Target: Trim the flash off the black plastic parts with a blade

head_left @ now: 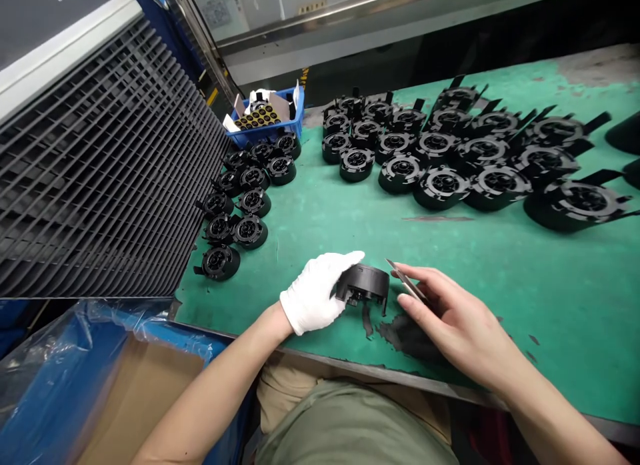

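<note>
My left hand point(323, 293), in a white glove, is closed around the side of a round black plastic housing point(367, 278). The housing is tilted, with its smooth wall up and its inner parts and prongs facing down and toward me. Just to the right, my bare right hand point(450, 311) pinches a slim metal blade-like tool point(407, 283) between thumb and fingers. Its pointed end is up, close to the housing but apart from it. Whether the tool is a knife or tweezers I cannot tell. The rest of its length is hidden in my palm.
Several similar black housings point(443, 185) stand in rows at the back right of the green tabletop point(310, 218). More housings point(250, 231) stand at the left, beside a tall black slatted rack point(100, 165). Behind them is a blue bin point(300, 111). A plastic-lined blue box point(65, 365) sits at lower left.
</note>
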The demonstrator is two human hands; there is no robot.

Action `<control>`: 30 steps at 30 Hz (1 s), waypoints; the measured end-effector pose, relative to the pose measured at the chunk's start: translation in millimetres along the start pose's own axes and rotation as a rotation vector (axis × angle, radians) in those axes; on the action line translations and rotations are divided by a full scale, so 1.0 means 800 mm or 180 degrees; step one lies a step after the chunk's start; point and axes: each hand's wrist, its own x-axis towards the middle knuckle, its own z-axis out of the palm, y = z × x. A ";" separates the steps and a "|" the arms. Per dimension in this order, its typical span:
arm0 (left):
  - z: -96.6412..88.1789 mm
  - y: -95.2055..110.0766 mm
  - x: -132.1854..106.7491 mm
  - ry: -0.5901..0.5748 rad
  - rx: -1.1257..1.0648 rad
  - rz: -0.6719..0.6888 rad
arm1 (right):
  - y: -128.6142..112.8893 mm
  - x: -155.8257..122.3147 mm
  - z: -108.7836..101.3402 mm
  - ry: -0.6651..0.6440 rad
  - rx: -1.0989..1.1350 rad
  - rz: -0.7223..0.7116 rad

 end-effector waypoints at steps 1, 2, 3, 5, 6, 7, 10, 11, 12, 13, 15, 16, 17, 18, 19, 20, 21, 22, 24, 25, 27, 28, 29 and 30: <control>-0.001 0.001 -0.001 -0.0004 0.0020 -0.0031 | -0.002 -0.001 0.004 -0.0053 0.0053 -0.0018; -0.001 0.003 -0.001 -0.0009 0.0027 -0.0070 | -0.004 -0.002 0.007 -0.0097 0.0099 -0.0031; -0.001 0.004 -0.001 -0.0013 0.0019 -0.0112 | -0.006 -0.003 0.010 -0.0130 0.0135 -0.0036; -0.001 0.008 -0.001 -0.0010 -0.0075 -0.0194 | -0.007 -0.004 0.012 -0.0148 0.0191 -0.0027; -0.001 0.012 0.000 0.0014 -0.0184 -0.0245 | -0.006 -0.005 0.012 -0.0130 0.0219 -0.0013; -0.001 0.016 0.000 0.0062 -0.0355 -0.0318 | -0.005 -0.005 0.012 -0.0113 0.0249 0.0019; -0.003 0.033 0.006 0.0272 -0.1282 -0.0719 | -0.001 -0.005 0.009 -0.0107 0.0385 0.0261; -0.006 0.038 0.009 0.0333 -0.1667 -0.0911 | 0.000 -0.005 0.009 -0.0123 0.0483 0.0389; -0.009 0.042 0.012 0.0369 -0.2017 -0.1086 | 0.001 -0.004 0.010 -0.0148 0.0626 0.0538; -0.012 0.045 0.015 0.0395 -0.2296 -0.1224 | 0.002 -0.003 0.011 -0.0172 0.0807 0.0708; -0.016 0.047 0.020 0.0473 -0.2681 -0.1381 | 0.000 -0.002 0.015 -0.0201 0.1240 0.1029; -0.018 0.045 0.022 0.0502 -0.2832 -0.1411 | -0.002 -0.001 0.017 -0.0204 0.1448 0.1154; -0.018 0.044 0.023 0.0512 -0.2968 -0.1428 | -0.004 0.000 0.020 -0.0205 0.1624 0.1252; -0.017 0.042 0.023 0.0505 -0.3088 -0.1435 | -0.006 0.000 0.023 -0.0195 0.1764 0.1324; -0.016 0.040 0.023 0.0484 -0.3182 -0.1433 | -0.009 0.001 0.025 -0.0182 0.1870 0.1382; -0.015 0.040 0.023 0.0459 -0.3231 -0.1413 | -0.012 0.002 0.027 -0.0172 0.1950 0.1438; -0.014 0.040 0.022 0.0443 -0.3228 -0.1384 | -0.014 0.003 0.029 -0.0158 0.2009 0.1500; -0.014 0.041 0.021 0.0431 -0.3186 -0.1360 | -0.016 0.003 0.030 -0.0153 0.2052 0.1562; -0.014 0.044 0.021 0.0403 -0.3056 -0.1367 | -0.018 0.004 0.030 -0.0157 0.2107 0.1650; -0.015 0.046 0.021 0.0371 -0.2988 -0.1406 | -0.019 0.005 0.030 -0.0171 0.2114 0.1672; -0.017 0.051 0.023 0.0274 -0.2862 -0.1528 | -0.019 0.006 0.028 -0.0171 0.2081 0.1656; -0.017 0.053 0.024 0.0227 -0.2810 -0.1595 | -0.019 0.006 0.026 -0.0156 0.2050 0.1627; -0.018 0.054 0.025 0.0196 -0.2756 -0.1658 | -0.020 0.007 0.025 -0.0137 0.2022 0.1597; -0.019 0.056 0.025 0.0179 -0.2686 -0.1710 | -0.021 0.007 0.024 -0.0110 0.1997 0.1574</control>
